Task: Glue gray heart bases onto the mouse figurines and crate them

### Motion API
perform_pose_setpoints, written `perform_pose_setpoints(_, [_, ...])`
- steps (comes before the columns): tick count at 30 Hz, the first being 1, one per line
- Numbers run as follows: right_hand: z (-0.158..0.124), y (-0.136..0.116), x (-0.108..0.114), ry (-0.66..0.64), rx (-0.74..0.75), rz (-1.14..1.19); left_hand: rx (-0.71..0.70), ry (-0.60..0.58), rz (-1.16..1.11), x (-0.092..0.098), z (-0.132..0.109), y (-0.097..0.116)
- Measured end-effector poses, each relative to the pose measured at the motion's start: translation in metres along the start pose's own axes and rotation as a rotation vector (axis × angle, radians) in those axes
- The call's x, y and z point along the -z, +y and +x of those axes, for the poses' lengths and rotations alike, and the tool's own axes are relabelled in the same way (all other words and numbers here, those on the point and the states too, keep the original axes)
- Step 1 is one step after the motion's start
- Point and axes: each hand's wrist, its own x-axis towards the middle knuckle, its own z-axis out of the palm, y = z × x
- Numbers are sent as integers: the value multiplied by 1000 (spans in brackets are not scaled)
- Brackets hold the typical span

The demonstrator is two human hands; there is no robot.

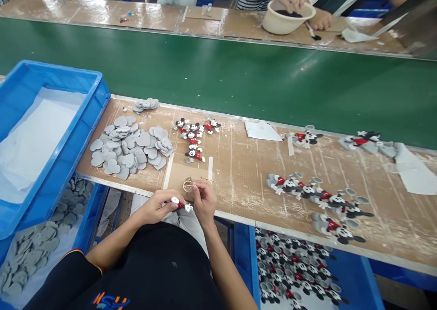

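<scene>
My left hand (154,207) is closed around a small mouse figurine (179,204) in red, white and black, held just off the table's front edge. Close beside it, my right hand (205,202) has thumb and forefinger pinched together; what is between them is too small to make out. A thin stick (209,180) shows just behind those fingertips. At the fingertips lies a small brassy ring-shaped item (187,185) on a cardboard sheet (177,173). Beyond it several mouse figurines (194,141) lie in a group. To the left spreads a heap of grey heart-shaped pieces (131,146).
A blue tray (99,84) lined with white sheets stands at left. Figurines on grey bases (317,194) lie at right; a blue crate (351,273) below holds more. A green belt (211,68) crosses ahead. Opposite, a person's hands are at a cream bowl (283,25).
</scene>
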Motion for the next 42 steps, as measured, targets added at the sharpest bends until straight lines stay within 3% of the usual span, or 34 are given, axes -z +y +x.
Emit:
perform_pose_setpoints(13, [-1, 2, 1, -14, 5, 4, -1, 13, -26, 1, 0, -4])
perform_pose_setpoints(21, [4, -3, 6, 28, -97, 73, -1, 13, -16, 2, 0, -2])
perform_pose_setpoints(29, [10, -53, 29, 59, -233, 235, -33, 9, -11, -3, 3, -3])
perform_pose_setpoints(35, [4, -92, 37, -12, -87, 289, -51, -9, -1, -8, 10, 3])
perform_pose_setpoints(42, [-6, -100, 39, -46, 43, 220, -55, -10, -6, -10, 12, 7])
